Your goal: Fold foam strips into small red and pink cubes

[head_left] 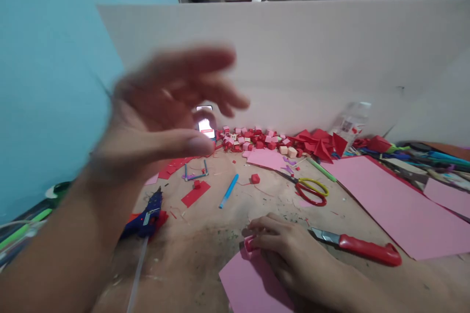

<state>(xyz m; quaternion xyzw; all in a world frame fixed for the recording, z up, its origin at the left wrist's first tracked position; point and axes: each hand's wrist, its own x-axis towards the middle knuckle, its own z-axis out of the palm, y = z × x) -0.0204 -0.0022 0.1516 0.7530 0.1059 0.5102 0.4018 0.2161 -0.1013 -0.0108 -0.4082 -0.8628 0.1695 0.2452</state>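
Observation:
My left hand [169,102] is raised high over the left of the table. Motion smears it a little, but its fingers are apart and nothing shows between them. Low on the table, my right hand [284,247] curls its fingers around a small pink paper cube [250,244]. That cube sits at the upper corner of a pink paper sheet [253,283], which lies partly under the same hand. To the right is a knife with a red handle [369,249]. A blue glue gun [147,217] with a clear glue stick lies below my left hand.
A blue pen [228,190], a red paper cube [255,178] and scissors [310,190] lie mid-table. Behind them is a pile of red and pink cubes [257,139], beside a lit phone [206,127]. A large pink sheet [400,205] and a plastic bottle [352,122] are at right.

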